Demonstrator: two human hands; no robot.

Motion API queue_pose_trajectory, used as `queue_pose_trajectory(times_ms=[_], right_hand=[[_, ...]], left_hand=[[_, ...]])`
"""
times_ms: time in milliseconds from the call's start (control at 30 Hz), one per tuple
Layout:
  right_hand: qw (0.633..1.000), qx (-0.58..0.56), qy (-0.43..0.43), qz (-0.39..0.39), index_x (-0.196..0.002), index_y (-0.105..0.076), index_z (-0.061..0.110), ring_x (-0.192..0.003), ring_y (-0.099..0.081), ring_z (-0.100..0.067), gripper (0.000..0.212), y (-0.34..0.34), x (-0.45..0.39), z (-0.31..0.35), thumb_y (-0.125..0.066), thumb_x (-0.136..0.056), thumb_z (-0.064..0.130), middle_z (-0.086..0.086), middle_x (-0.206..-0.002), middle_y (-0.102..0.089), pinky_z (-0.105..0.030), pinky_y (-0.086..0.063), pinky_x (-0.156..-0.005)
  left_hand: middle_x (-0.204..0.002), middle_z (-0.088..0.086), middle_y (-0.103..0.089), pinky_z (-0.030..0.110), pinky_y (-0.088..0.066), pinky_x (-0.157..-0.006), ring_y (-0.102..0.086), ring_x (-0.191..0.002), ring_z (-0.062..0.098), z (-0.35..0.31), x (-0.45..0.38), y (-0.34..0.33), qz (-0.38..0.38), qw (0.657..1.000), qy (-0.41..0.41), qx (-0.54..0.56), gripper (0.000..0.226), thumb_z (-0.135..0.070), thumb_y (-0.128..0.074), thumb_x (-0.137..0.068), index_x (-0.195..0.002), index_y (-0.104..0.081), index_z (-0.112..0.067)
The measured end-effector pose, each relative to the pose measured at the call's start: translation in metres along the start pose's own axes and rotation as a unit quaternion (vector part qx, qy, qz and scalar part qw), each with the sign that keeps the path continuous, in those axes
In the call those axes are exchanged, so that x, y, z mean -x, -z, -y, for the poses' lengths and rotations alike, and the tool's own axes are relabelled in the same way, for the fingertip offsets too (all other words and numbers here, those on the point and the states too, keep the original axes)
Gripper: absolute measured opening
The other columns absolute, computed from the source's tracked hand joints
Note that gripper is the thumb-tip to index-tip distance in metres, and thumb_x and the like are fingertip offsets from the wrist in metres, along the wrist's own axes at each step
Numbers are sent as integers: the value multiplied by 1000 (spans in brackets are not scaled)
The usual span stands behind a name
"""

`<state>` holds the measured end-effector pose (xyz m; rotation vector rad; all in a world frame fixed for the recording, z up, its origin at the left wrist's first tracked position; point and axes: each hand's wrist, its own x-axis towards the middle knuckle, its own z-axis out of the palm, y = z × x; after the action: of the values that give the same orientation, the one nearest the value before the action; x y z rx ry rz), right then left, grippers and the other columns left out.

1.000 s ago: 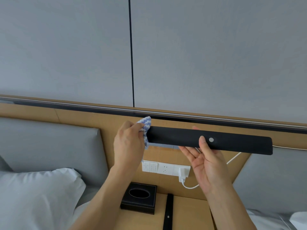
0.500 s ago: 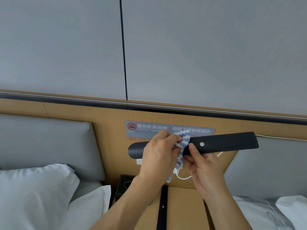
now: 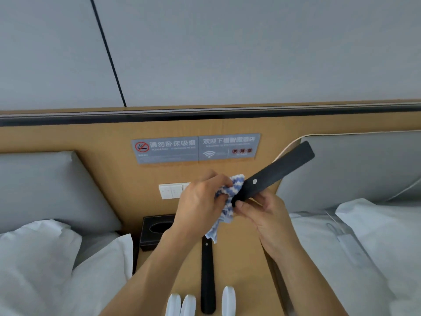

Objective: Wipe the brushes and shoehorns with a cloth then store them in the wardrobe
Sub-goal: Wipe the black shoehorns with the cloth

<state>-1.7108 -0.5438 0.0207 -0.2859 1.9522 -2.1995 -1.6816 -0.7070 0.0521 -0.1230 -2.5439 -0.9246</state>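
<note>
At the near edge of the light wooden nightstand top [image 3: 241, 258], three white rounded objects [image 3: 188, 304] stood cut off by the frame, too partial to identify. Between them a second long black shoehorn [image 3: 207, 277] lay flat on the wood, pointing away, its far end with a small pale rivet just under the hanging corner of the cloth. Both bare forearms rose from the bottom of the view and met above the nightstand. The left hand [image 3: 200, 201] curled round a bunched blue-and-white zigzag cloth [image 3: 227, 195], pressing it against the lower end of a long flat black shoehorn with a silver rivet [image 3: 280, 169]; the cloth and fingers hid that end. The right hand [image 3: 262, 208] pinched the same shoehorn near its lower end, thumb on top, fingers underneath and mostly hidden, so the blade tilted up and to the right in the air. Behind the left wrist sat a black tissue box [image 3: 155, 229], partly covered by the arm. White pillows [image 3: 45, 258] lay at both sides. Farther back, a white switch panel [image 3: 170, 190] was half hidden by the left hand, and two grey signs [image 3: 196, 148] hung on the wooden headboard, their small print unreadable.
</note>
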Motion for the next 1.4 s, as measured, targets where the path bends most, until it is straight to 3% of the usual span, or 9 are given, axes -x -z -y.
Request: queue_pose_trajectory(times_ms=[167, 433, 567, 667, 733, 867, 1033, 1167, 1400], right_hand=[[995, 71, 6, -65, -117, -66, 17, -109, -70, -13, 40, 29, 12, -8, -79, -82, 3, 2, -112, -75, -42, -53, -102], [968, 180, -13, -176, -92, -61, 56, -91, -71, 3, 32, 70, 24, -39, -80, -70, 42, 30, -95, -70, -16, -56, -71], [945, 235, -62, -221, -101, -61, 41, -87, -70, 0, 34, 87, 23, -72, -82, -75, 43, 24, -94, -71, -21, -54, -78], [924, 274, -110, -244, -107, -59, 32, -88, -68, -5, 37, 98, 21, -98, -81, -79, 42, 16, -100, -70, -26, -55, -84], [912, 298, -136, -247, -106, -57, 29, -88, -66, -9, 35, 105, 18, -114, -78, -82, 43, 11, -101, -68, -26, -53, -82], [891, 359, -174, -219, -97, -52, 30, -82, -58, -10, 30, 118, 9, -146, -76, -85, 43, 13, -90, -59, -13, -37, -63], [860, 406, -261, -170, -94, -50, 24, -82, -57, -15, 31, 127, -15, -194, -76, -86, 40, 11, -81, -52, -26, -44, -65], [828, 448, -321, -104, -98, -59, 17, -75, -57, -16, 31, 129, -35, -232, -74, -86, 41, 2, -89, -63, -23, -40, -53], [762, 499, -410, -40, -120, -62, 14, -105, -67, -32, 49, 130, -68, -294, -76, -84, 44, -10, -114, -68, -37, -58, -81]], left_hand=[[-97, -4, -62, 41, -53, -69, -60, -82, 19, 9, 8, -27, 27, 999, 29, -19, 24, -8, -69, -82, -103, -70, -20], [-93, 3, -65, 35, -54, -67, -61, -74, 19, 21, 23, -56, 45, 997, 65, -16, 22, -5, -70, -82, -102, -72, -13], [-90, 2, -68, 31, -52, -68, -62, -77, 22, 28, 31, -63, 57, 993, 108, 5, 25, -3, -69, -80, -102, -73, -13], [-88, -7, -68, 5, -41, -64, -60, -75, 4, 36, 37, -67, 59, 985, 158, 43, 26, -3, -68, -79, -100, -73, -17], [-85, -13, -66, 0, -38, -64, -60, -76, -5, 42, 41, -69, 56, 979, 188, 62, 26, -4, -69, -80, -100, -73, -20], [-87, -19, -67, 0, -40, -66, -62, -81, -4, 57, 51, -73, 49, 967, 235, 83, 26, -9, -71, -81, -99, -71, -28], [-88, -22, -68, 2, -44, -67, -63, -83, -4, 78, 67, -78, 16, 954, 282, 105, 29, -11, -71, -82, -99, -70, -35], [-90, -24, -66, 1, -43, -67, -61, -86, -7, 95, 78, -84, -7, 942, 317, 107, 29, -13, -72, -84, -101, -68, -36], [-91, -24, -65, 14, -49, -71, -64, -86, 0, 130, 100, -94, -47, 926, 371, 54, 25, -21, -74, -84, -105, -67, -34]])
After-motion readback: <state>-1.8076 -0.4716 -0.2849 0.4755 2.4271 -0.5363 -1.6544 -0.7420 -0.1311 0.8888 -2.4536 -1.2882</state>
